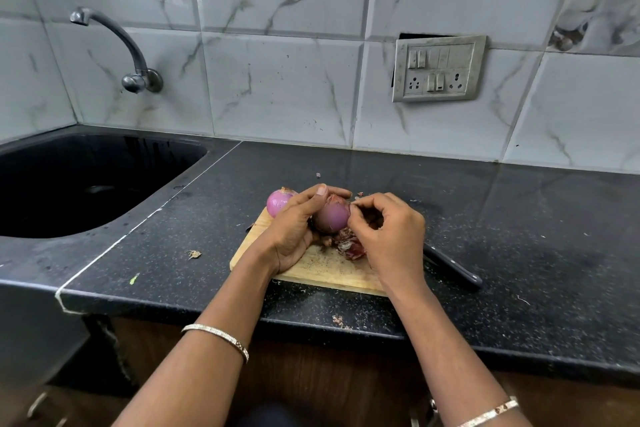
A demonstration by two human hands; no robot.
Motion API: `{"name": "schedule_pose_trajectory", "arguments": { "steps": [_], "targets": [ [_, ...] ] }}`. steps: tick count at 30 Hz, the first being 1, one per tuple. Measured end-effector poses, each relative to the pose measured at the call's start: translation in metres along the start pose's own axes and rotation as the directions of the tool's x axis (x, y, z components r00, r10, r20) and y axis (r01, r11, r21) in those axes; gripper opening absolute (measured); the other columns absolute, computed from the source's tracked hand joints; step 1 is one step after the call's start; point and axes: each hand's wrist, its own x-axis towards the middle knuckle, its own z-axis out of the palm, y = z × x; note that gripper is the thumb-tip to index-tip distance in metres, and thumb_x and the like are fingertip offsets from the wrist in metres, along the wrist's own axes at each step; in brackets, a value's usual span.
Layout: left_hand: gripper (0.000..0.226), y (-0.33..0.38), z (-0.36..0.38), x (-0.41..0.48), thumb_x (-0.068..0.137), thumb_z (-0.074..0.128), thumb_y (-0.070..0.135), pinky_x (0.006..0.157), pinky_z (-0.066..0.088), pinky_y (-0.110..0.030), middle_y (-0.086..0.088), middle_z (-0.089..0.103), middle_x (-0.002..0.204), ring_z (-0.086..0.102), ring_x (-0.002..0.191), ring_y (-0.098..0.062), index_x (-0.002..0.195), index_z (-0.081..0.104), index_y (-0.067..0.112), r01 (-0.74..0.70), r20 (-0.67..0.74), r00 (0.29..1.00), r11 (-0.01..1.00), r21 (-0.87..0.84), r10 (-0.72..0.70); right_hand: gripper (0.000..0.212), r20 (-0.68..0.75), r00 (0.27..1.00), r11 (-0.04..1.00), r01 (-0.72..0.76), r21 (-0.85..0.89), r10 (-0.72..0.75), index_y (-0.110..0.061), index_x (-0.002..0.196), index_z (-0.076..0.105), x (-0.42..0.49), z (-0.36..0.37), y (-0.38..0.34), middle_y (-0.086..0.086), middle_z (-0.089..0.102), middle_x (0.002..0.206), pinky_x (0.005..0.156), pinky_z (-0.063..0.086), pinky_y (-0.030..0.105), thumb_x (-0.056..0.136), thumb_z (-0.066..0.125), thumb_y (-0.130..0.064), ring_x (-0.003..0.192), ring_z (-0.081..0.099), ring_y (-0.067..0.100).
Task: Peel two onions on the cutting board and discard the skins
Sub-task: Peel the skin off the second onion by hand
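We see the left hand (294, 229) curled round an onion (332, 217), thumb over the top and palm cupping its left side, holding it just above the wooden cutting board (322, 269). The right hand (388, 236) has its fingers bent inward and pinches at the onion's right side, where the skin meets the purple flesh (we cannot tell whether a strip is already caught between the fingertips). A second onion (277, 204), pink and glossy, sits at the board's far left corner, partly hidden behind the left hand. Below the held onion we find a small heap of skins (349, 246) lying on the board. A dark-handled knife (453, 269) rests on the black speckled counter (519, 218) just beside the board's right edge, its near part hidden by the right wrist. One loose scrap (194, 254) lies on the counter to the board's left. Further left we see the black sink (86, 184) with a wall tap (117, 45) above it, and a switch panel (438, 69) on the marbled tiles. Each wrist wears a thin bangle (221, 338).
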Motion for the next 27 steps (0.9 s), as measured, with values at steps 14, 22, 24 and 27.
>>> {"name": "schedule_pose_trajectory", "arguments": {
  "steps": [14,22,24,27],
  "targets": [
    [0.040,-0.0015,-0.0010,0.0015,0.093,0.064,0.034,0.094,0.055,-0.040,-0.012,0.072,0.106,0.067,0.100,-0.024,0.119,0.065,0.003,-0.004,-0.027,1.000,0.998,-0.070,0.002,0.013,-0.010,0.999,0.992,0.046,0.113,-0.045,-0.017,0.099,0.082,0.0012,-0.0004,-0.0013,-0.009,0.073,0.089,0.077,0.053,0.015,0.085,0.081,-0.018,0.082,0.068,0.000],
    [0.035,0.0001,0.0025,-0.0031,0.103,0.051,0.017,0.054,0.051,-0.015,-0.011,0.070,0.095,0.070,0.070,-0.009,0.126,0.057,-0.009,-0.027,-0.010,1.000,0.999,-0.040,0.027,0.010,-0.026,0.999,0.985,0.038,0.166,-0.034,-0.016,0.090,0.082,0.0012,-0.0006,-0.0010,-0.015,0.070,0.080,0.074,0.055,0.017,0.083,0.082,-0.009,0.079,0.069,0.003],
    [0.034,-0.0005,0.0019,-0.0032,0.105,0.048,0.014,0.053,0.051,-0.015,-0.010,0.070,0.091,0.068,0.066,-0.007,0.127,0.056,-0.011,-0.028,-0.002,1.000,0.999,-0.046,0.028,0.011,-0.026,0.999,0.986,0.041,0.164,-0.037,-0.016,0.090,0.082,0.0010,-0.0007,-0.0019,-0.018,0.067,0.079,0.073,0.053,0.013,0.083,0.081,-0.007,0.079,0.068,0.001],
    [0.036,-0.0012,-0.0002,-0.0025,0.103,0.051,0.017,0.060,0.055,-0.019,-0.015,0.070,0.098,0.071,0.075,-0.012,0.125,0.057,-0.011,-0.031,0.009,0.999,0.998,-0.058,0.032,0.013,-0.023,0.999,0.988,0.044,0.150,-0.041,-0.014,0.089,0.082,0.0007,-0.0012,-0.0027,-0.018,0.067,0.078,0.071,0.050,0.009,0.082,0.080,-0.003,0.079,0.067,0.002]
  ]
}}
